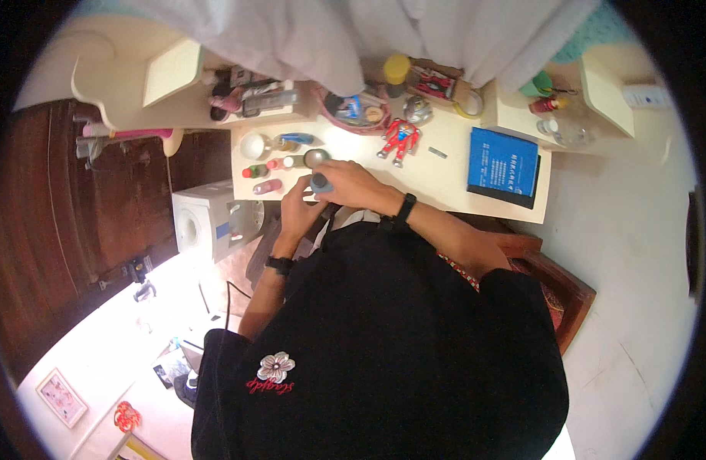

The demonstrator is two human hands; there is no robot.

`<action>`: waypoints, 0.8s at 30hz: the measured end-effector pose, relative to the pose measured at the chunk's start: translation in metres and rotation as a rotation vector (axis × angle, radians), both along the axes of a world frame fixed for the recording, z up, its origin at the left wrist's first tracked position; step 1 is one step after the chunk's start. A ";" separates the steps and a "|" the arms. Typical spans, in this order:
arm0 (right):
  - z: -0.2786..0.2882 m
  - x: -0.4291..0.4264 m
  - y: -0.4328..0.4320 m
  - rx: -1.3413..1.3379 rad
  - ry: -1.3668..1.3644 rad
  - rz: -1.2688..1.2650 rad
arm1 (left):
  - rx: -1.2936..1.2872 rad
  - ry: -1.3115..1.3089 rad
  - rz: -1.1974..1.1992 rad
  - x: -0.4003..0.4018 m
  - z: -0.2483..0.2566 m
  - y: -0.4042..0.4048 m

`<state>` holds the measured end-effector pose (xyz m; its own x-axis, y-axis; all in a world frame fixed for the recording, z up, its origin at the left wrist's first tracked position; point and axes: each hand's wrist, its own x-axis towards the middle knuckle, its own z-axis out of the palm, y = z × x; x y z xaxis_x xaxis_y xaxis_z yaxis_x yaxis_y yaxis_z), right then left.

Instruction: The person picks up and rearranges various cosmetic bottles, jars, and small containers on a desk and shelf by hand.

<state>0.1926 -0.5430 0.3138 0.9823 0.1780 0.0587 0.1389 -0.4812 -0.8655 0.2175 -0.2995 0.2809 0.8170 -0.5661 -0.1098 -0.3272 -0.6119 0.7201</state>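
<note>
A small grey-blue bottle with a dark cap is between my two hands, over the front left part of a cream desk. My right hand wraps around its far and right side. From the left, my left hand has its thumb and fingers against it. The bottle's lower part is hidden by my fingers. Just beyond lies a dark round container, beside a white-capped bottle. Left of my hands, a small pink bottle lies on its side, near a red-capped bottle.
A white cup stands at the desk's left. Behind are a pink basket of small items, a red toy robot figure and a tape roll. A blue booklet with writing lies at right. A wooden chair is beside me.
</note>
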 end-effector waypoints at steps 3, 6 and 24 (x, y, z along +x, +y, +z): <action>-0.043 0.033 0.046 -0.051 0.025 0.093 | -0.051 0.015 0.203 -0.006 -0.018 0.020; -0.067 0.053 0.080 -0.051 -0.025 0.094 | -0.122 0.022 0.358 -0.004 -0.061 0.051; -0.123 0.082 0.131 -0.124 -0.054 0.032 | -0.225 0.384 0.469 0.032 -0.174 0.108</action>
<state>0.2750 -0.4119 0.1910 0.9721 0.2179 0.0864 0.2001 -0.5789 -0.7905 0.2500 -0.1919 0.1069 0.9096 -0.2016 -0.3632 0.2443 -0.4475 0.8603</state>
